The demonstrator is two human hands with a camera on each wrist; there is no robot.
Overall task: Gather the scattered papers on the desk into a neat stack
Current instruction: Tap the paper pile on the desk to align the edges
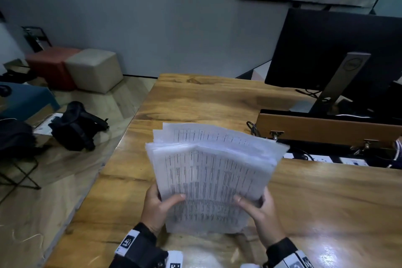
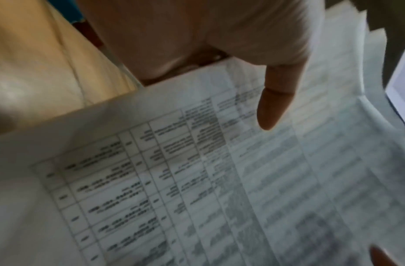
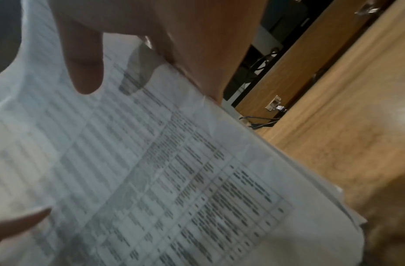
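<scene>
A bundle of white papers [image 1: 214, 172] printed with tables stands nearly upright over the wooden desk [image 1: 326, 198], its upper edges fanned out unevenly. My left hand [image 1: 162, 199] grips the bundle's lower left side, thumb on the front sheet, fingers behind. My right hand [image 1: 254, 202] grips the lower right side the same way. In the left wrist view the thumb [image 2: 276, 100] lies on the papers [image 2: 196, 180]. The right wrist view shows the thumb [image 3: 85, 61] pressed on the printed papers [image 3: 151, 171]. The bundle's bottom edge is blurred near the desk.
A black monitor [image 1: 339, 50] on a stand sits at the back right behind a raised wooden flap [image 1: 322, 128] with cables and a power strip [image 1: 322, 158]. The desk's left edge drops to the floor, where a black bag [image 1: 76, 126] and two cube stools [image 1: 93, 69] stand.
</scene>
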